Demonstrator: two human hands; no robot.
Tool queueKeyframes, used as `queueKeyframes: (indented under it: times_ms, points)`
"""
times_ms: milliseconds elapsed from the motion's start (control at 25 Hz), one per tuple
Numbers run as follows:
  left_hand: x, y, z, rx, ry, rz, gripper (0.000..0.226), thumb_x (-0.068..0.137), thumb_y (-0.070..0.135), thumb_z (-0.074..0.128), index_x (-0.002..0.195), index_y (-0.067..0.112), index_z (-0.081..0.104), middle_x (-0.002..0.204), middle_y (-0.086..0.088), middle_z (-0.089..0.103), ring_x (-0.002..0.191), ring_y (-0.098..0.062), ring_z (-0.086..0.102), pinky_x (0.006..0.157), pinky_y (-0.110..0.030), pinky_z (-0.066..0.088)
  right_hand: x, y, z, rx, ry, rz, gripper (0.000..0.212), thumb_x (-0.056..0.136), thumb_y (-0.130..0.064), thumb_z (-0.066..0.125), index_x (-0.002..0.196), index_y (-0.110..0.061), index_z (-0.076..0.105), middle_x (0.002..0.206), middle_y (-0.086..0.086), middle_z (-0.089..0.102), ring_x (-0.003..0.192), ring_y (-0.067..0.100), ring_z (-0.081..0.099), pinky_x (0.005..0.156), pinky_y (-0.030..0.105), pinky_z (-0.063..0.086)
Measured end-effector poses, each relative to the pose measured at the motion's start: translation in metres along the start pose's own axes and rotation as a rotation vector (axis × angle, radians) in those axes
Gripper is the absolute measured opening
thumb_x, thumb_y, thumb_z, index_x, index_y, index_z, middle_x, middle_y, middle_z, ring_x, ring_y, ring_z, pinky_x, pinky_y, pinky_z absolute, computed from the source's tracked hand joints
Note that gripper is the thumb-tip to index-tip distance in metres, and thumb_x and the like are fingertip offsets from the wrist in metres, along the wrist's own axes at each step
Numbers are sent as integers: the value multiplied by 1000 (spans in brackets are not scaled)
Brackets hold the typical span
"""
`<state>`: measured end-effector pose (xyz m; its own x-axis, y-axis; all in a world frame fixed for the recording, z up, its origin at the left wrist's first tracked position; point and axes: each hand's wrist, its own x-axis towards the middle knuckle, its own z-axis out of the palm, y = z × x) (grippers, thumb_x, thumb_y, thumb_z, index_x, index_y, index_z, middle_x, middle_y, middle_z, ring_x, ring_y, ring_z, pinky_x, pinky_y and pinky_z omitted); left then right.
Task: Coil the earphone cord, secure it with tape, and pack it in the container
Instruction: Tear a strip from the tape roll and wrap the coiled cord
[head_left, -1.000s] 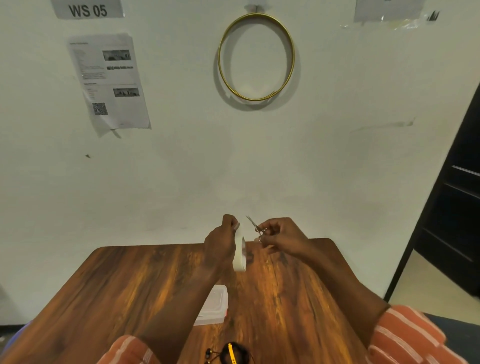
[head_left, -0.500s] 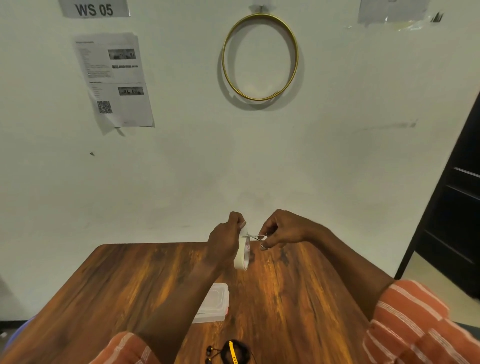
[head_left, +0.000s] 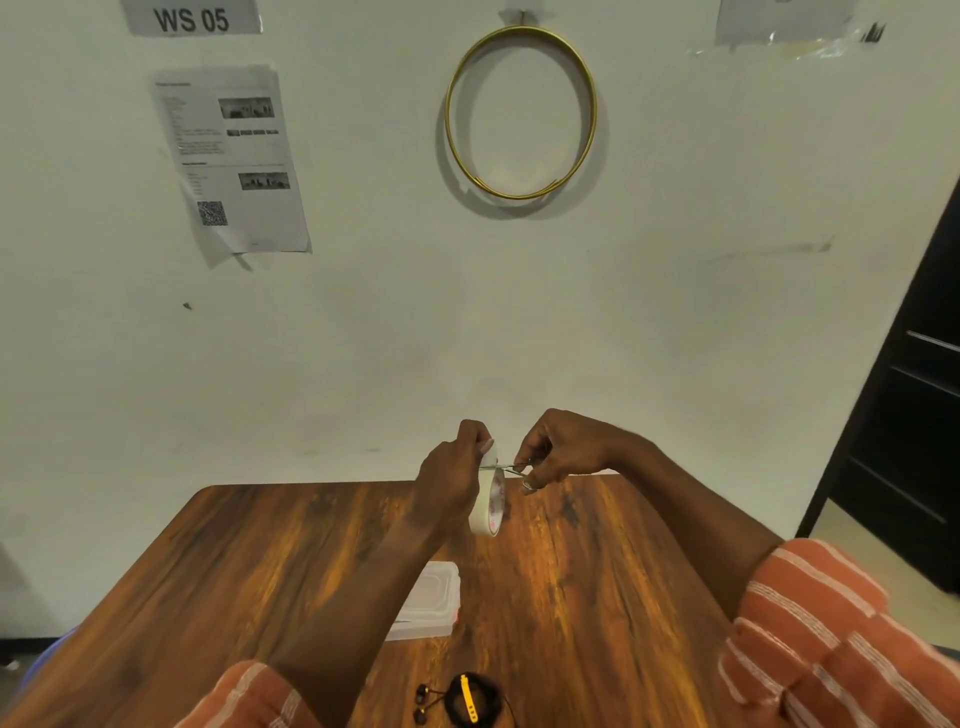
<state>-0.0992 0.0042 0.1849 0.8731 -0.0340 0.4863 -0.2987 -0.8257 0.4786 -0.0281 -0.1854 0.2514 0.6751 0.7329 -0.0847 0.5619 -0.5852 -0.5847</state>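
My left hand (head_left: 453, 475) holds a white tape roll (head_left: 487, 506) upright above the far part of the wooden table (head_left: 260, 571). My right hand (head_left: 558, 449) grips small metal scissors (head_left: 511, 467), whose blades lie level against the top of the roll. The coiled black earphone cord (head_left: 470, 704), with a yellow piece and two earbuds beside it, lies at the near table edge. A clear plastic container (head_left: 434, 597) with its lid on rests on the table, partly hidden by my left forearm.
A white wall rises right behind the table, with a gold hoop (head_left: 521, 111), a printed sheet (head_left: 234, 161) and a "WS 05" sign (head_left: 191, 18). A dark cabinet (head_left: 914, 415) stands at the right.
The scissors swung from pointing up and left to lying level against the tape roll. Both hands rose slightly and came closer together.
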Motion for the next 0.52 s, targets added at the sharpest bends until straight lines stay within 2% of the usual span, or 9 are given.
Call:
queueKeyframes:
  times_ms: [160,240,360,440,520]
  points:
    - [-1,4,-1,-12,21,-8,9,97,34,36,99,25,38,81,2,60,66,-18,62,63,-36,54,-3,1,2,36,19,14,20,81,-3,75,101,-2,77,71,-4,72,62,11,67,63,23,55]
    - [0,0,2,-23,29,-30,3,100,27,39,98,25,38,79,1,60,65,-16,60,60,-33,52,-3,3,8,48,14,21,18,82,-11,76,99,-6,78,75,-4,73,66,13,69,67,27,58]
    - [-1,-5,7,-45,27,-117,4,101,23,40,97,22,40,77,0,60,64,-15,59,57,-27,44,-7,9,16,18,-17,84,25,82,-29,75,98,-11,78,91,4,76,84,19,71,79,35,58]
    - [-5,-9,11,-23,24,-148,2,100,23,40,99,21,40,78,0,60,65,-15,60,56,-28,47,-8,16,30,79,4,145,25,83,-31,73,96,-10,78,92,8,76,82,18,69,75,32,56]
    - [-15,-13,19,2,6,-149,2,100,20,40,98,22,40,76,1,58,63,-14,58,54,-30,47,-10,25,51,112,38,213,21,81,-31,75,88,-11,78,83,7,74,75,17,67,67,29,54]
